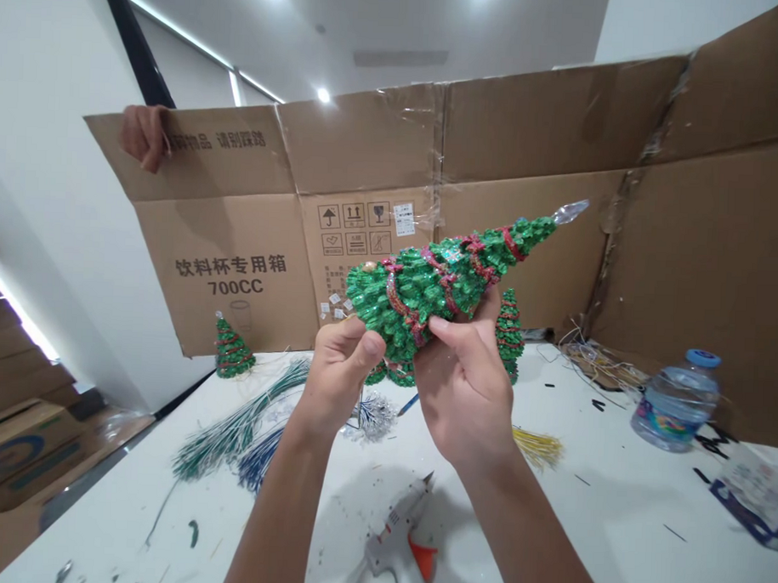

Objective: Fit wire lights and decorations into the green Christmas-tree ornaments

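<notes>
A glittery green tree (427, 284) with red garlands and a clear pointed tip lies tilted in the air, its tip toward the upper right. My left hand (341, 362) grips the wide base end, thumb bent over the lower edge. From below, my right hand (466, 375) holds the middle of the tree, thumb pressed on its near side and fingers behind. Beneath my hands on the white table (344, 494) rests a glue gun (399, 538) with an orange trigger.
Small trees (234, 350) stand along the cardboard wall (238, 227). Green wire bundles (237, 435), yellow strands (537, 447), a water bottle (677, 404) and a tissue pack (755, 491) lie or stand around. Another person's hand (144, 137) grips the cardboard's top edge.
</notes>
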Available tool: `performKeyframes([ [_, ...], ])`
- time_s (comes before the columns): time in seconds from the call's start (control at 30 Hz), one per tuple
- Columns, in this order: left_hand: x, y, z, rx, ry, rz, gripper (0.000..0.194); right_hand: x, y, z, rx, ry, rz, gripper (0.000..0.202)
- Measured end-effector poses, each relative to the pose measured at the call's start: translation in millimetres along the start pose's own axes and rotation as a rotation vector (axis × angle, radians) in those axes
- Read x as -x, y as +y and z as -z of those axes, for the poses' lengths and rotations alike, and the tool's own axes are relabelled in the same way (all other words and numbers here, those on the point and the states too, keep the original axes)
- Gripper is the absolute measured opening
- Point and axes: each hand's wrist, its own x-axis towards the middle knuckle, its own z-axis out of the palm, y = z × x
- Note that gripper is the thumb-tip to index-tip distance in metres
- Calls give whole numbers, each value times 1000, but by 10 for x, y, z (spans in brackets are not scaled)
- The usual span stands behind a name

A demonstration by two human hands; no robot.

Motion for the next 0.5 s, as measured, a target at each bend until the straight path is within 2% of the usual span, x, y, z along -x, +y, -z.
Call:
performKeyframes([
  [0.5, 19, -71, 23, -52, 1, 7, 53, -31, -19, 41, -14, -9, -7, 74],
])
